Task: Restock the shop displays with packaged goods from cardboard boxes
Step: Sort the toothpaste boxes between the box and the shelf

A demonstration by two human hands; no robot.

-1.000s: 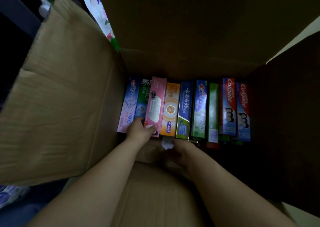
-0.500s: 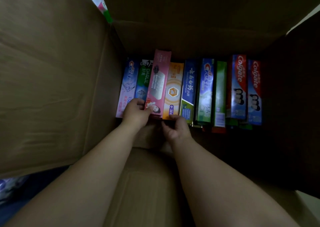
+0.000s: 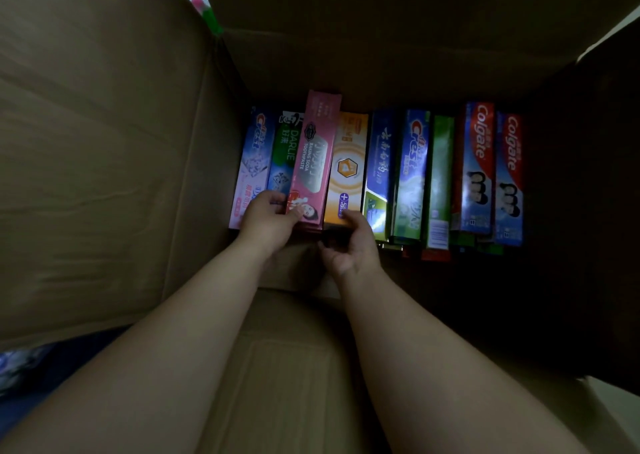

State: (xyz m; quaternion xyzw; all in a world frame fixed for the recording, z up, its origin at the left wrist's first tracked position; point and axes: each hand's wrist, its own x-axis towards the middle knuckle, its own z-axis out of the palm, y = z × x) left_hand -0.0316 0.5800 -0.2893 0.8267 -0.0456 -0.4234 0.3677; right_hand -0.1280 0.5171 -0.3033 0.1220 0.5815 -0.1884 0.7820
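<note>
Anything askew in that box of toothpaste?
Yes: the pink carton sticks out past its neighbours' far ends and leans slightly, with the left hand on its near end. The others lie in an even row.

Single head-worn view — looking steeply down into an open carton (image 3: 104,176), close above both forearms, wide-angle; toothpaste packs (image 3: 381,176) at frame centre — no second view to overlap.

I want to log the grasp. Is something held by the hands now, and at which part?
The left hand and right hand pinch the pink baking-soda toothpaste carton at its near end; it sits raised above the row.
</note>
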